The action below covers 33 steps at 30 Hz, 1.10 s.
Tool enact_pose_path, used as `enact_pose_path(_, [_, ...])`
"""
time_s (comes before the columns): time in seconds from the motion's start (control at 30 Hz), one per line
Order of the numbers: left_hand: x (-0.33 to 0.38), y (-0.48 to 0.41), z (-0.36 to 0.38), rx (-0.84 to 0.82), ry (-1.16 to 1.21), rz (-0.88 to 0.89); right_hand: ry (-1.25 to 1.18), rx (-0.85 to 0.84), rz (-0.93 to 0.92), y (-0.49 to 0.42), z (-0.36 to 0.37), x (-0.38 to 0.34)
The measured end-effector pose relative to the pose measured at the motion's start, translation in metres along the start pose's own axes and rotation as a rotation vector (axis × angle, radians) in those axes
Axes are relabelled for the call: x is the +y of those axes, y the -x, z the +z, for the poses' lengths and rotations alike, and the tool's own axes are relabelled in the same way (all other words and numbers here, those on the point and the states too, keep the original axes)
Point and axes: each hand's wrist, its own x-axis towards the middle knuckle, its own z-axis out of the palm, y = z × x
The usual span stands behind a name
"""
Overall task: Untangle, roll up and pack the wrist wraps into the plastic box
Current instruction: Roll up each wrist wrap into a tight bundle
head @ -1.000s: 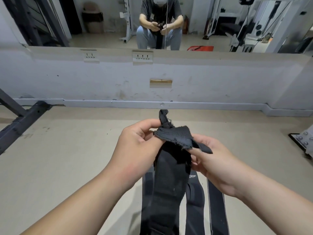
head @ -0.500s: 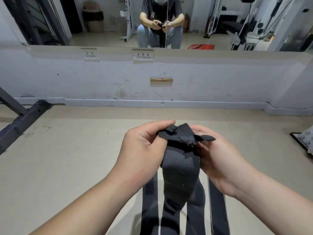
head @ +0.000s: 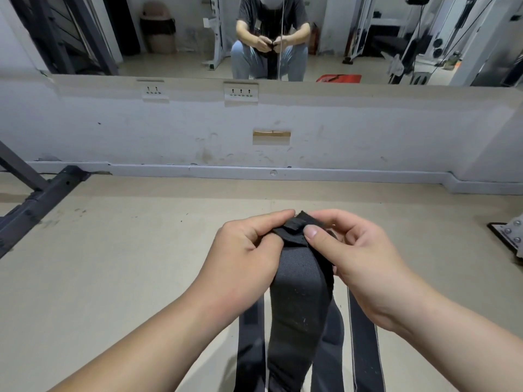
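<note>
— How far along is it?
— Early, I'd judge. The left hand (head: 244, 263) and right hand (head: 365, 264) each keep a narrow grip, pinching the folded top end of one black wrist wrap (head: 300, 301), and its length hangs toward 6 o'clock.
— And the others?
— More straps (head: 365, 349) dangle at 5 and 7 o'clock, unrolled. No plastic box is in view.
— The fabric?
— Matte woven elastic, flat, wide, rough-edged at the tip and lint-flecked.

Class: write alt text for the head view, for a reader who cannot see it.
A left hand and right hand pinch the folded top end of a black wrist wrap that hangs between the forearms. More black straps show below, against a beige floor.
</note>
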Motion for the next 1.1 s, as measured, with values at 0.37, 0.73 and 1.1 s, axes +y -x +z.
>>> enact_pose_path(0.37, [-0.005, -0.001, 0.007, 0.034, 0.202, -0.082, -0.038, 0.032, 0.076, 0.001, 0.002, -0.003])
enact_pose_path(0.73, [-0.007, -0.007, 0.003, 0.081, 0.292, -0.160, -0.004, -0.068, 0.011, -0.002, -0.005, -0.002])
enact_pose_path(1.1, [-0.005, 0.005, 0.009, 0.034, 0.068, 0.052, 0.080, -0.033, 0.112, -0.003, -0.001, -0.002])
